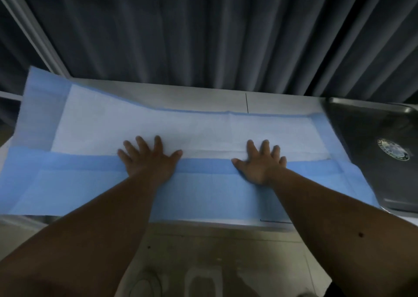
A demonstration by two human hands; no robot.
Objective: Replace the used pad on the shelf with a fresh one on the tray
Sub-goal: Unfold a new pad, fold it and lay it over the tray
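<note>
A blue pad (203, 183) lies spread out on a pale shelf surface (203, 95), with its white quilted middle facing up and a blue border around it. Both hands are laid flat on the pad with straight, spread fingers, and neither hand grasps anything. The left hand (149, 158) presses on the line where the white part meets the near blue band, a little left of the centre. The right hand (260, 163) presses on the same line, to the right of the centre. The left end of the pad goes past the shelf edge and stands up slightly, and the near edge reaches the front edge of the shelf. At the right, just beside the pad, there is a dark metal tray (371, 127); a round sticker or emblem (393, 149) seems to be on it, but it is blurred. Behind the shelf hangs a dark pleated curtain (203, 30)
</note>
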